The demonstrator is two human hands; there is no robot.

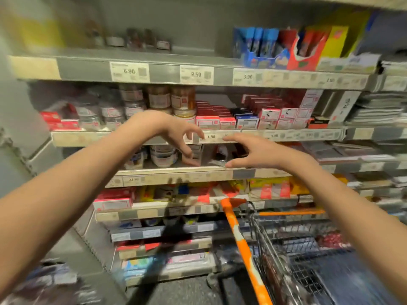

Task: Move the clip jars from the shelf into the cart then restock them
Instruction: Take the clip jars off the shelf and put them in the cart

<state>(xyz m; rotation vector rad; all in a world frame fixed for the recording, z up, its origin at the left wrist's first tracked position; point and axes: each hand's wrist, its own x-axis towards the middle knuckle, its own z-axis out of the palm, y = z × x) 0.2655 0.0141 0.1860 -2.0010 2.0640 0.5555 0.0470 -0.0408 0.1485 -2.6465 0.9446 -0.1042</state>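
Clear clip jars (158, 100) with white labels stand stacked on the second shelf (88, 137), left of centre. More jars (161, 156) sit on the shelf below. My left hand (176, 137) hovers in front of these shelves, fingers spread and loosely curved, holding nothing. My right hand (253, 151) reaches in beside it, fingers extended and thumb out, also empty. The wire cart (297, 249) with an orange handle (240, 245) stands at the lower right; small items lie in its basket, too blurred to name.
Red and white boxes (220, 119) fill the second shelf right of the jars. Blue and red cartons (275, 49) stand on the top shelf. Price strips edge each shelf. Stacked paper goods (378, 108) lie far right. Lower shelves hold coloured packets.
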